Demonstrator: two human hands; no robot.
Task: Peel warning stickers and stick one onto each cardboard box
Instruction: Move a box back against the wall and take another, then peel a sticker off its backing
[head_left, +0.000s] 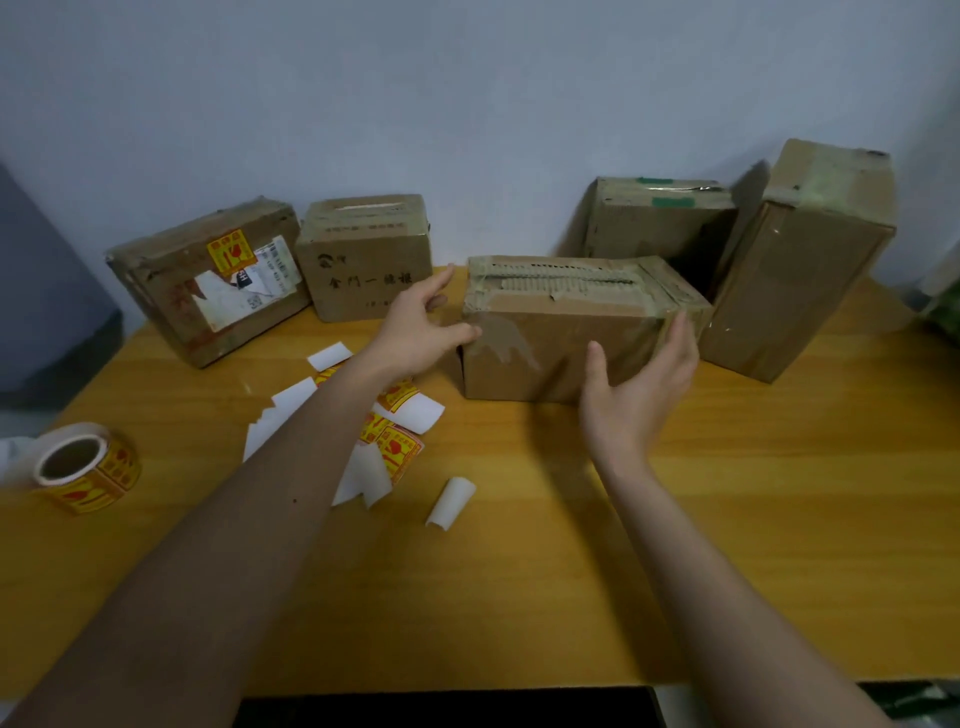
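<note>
Yellow wood-grain table (519, 597) vs plain pale wall; five cardboard boxes along the back edge. Far-left box (208, 280) already carries a yellow/red warning sticker (231, 253) on its top face, so that one looks done. Next box w/ printed characters (366, 260) shows no sticker, nor do the taped box at rear (657, 218) and the tall box at right (800, 260), as far as visible faces go. Centre box (571, 327) sits fwd of the row, closest to the person, prob. pulled out as the working piece. Left hand (421, 325) spread, fingers straight, thumb at the box's left front corner, touching or just short of it; right hand (639, 384) spread too, palm inward, fingertips by the right front edge. Neither holds anything – looks like framing the box to grasp or turn it. Loose stickers and white backing scraps (395, 431) lie under/beside the left forearm, within easy reach; one curled backing strip (451, 503) nearer the front. Sticker roll (85, 467) parked at far left edge
</note>
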